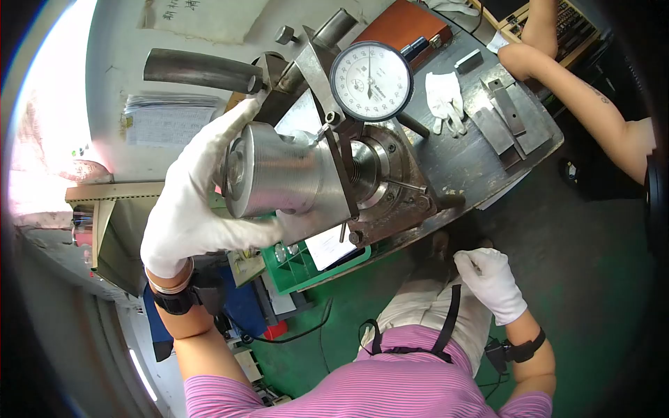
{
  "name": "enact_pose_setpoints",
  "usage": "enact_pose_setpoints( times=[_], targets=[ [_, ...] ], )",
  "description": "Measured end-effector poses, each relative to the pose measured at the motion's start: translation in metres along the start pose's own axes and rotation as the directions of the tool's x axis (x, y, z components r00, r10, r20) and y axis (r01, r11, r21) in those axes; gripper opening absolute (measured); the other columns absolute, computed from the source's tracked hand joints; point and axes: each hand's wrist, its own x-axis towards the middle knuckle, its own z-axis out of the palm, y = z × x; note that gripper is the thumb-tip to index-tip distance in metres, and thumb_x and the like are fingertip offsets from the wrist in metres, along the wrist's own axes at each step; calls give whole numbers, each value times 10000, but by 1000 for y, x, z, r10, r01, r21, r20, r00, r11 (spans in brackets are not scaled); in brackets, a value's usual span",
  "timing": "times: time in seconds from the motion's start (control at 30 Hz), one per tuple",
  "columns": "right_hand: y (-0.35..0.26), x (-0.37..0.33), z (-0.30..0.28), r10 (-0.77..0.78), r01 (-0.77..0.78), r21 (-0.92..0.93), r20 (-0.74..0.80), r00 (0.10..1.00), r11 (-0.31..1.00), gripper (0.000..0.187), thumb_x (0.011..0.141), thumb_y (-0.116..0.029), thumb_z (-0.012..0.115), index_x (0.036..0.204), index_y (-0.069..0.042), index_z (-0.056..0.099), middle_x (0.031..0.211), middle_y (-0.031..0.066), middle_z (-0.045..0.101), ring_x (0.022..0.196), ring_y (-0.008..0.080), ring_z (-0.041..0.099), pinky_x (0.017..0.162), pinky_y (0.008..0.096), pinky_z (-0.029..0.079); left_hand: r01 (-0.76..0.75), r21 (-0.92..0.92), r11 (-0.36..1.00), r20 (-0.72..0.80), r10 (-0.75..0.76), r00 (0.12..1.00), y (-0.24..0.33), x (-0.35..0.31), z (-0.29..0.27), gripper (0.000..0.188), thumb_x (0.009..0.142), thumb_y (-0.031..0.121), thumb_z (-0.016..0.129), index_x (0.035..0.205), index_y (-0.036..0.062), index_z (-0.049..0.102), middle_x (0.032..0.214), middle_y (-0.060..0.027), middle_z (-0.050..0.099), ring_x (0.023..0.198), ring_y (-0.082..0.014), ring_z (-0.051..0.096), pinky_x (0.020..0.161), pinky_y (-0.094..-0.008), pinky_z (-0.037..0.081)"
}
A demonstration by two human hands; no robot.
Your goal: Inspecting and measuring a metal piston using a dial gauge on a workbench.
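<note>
My left hand [197,191], in a white glove, is wrapped round the near end of a shiny, piston-like metal cylinder [277,171], thumb below and fingers above. The cylinder lies against the plate of a dark metal gauging fixture [408,177]. A round white dial gauge [371,81] is mounted above it, its long needle pointing up. My right hand [489,279], also gloved, hovers apart from the fixture before my body. Its fingers are curled together; whether anything small is inside cannot be seen.
On the grey bench [481,177] lie a white glove [444,101], flat metal blocks [503,124] and a brown case [397,31]. Another person's arm [592,104] reaches in at the upper right. A green tray [284,277] with metal parts sits below the fixture.
</note>
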Motion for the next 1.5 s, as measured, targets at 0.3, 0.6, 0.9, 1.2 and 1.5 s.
enact_pose_setpoints(
  times=[0.3,0.6,0.9,1.2,1.5],
  targets=[
    [23,-4,21,47,-46,41,-19,999,998,132,847,-124,614,823,-13,682,716,161,629,694,331,618,657,422,479,262,-251,932,2,-270,963,0,-1,6,1038,467,254,920,1358,-20,465,1246,-93,575,1085,-185,571,947,-329,462],
    [27,3,21,71,-70,72,-5,997,995,133,865,-113,619,816,0,670,728,181,632,689,340,623,624,413,476,108,-291,951,-84,-138,987,-16,-6,7,1118,411,265,931,1376,-27,447,1245,-97,584,1094,-183,563,950,-309,441],
    [24,10,20,112,-112,106,11,994,988,162,880,-125,608,833,16,674,745,188,644,708,342,630,649,404,486,204,-208,957,-127,-233,964,-6,-1,9,1060,404,296,906,1322,-38,494,1081,-90,643,905,-111,588,845,-261,460],
    [29,12,18,64,-59,77,-59,996,995,158,875,-119,616,814,15,672,737,182,642,697,336,628,632,405,482,269,-192,944,-214,-308,927,3,-3,16,972,445,342,848,1270,-53,520,952,-52,624,813,-86,570,737,-224,467],
    [35,13,19,75,-72,53,-51,996,996,160,873,-130,616,817,9,671,728,174,634,693,334,617,642,413,476,267,-139,954,-267,-295,917,6,-5,19,899,497,341,803,1251,-59,523,989,-68,623,797,-96,564,734,-238,479]
  ],
)
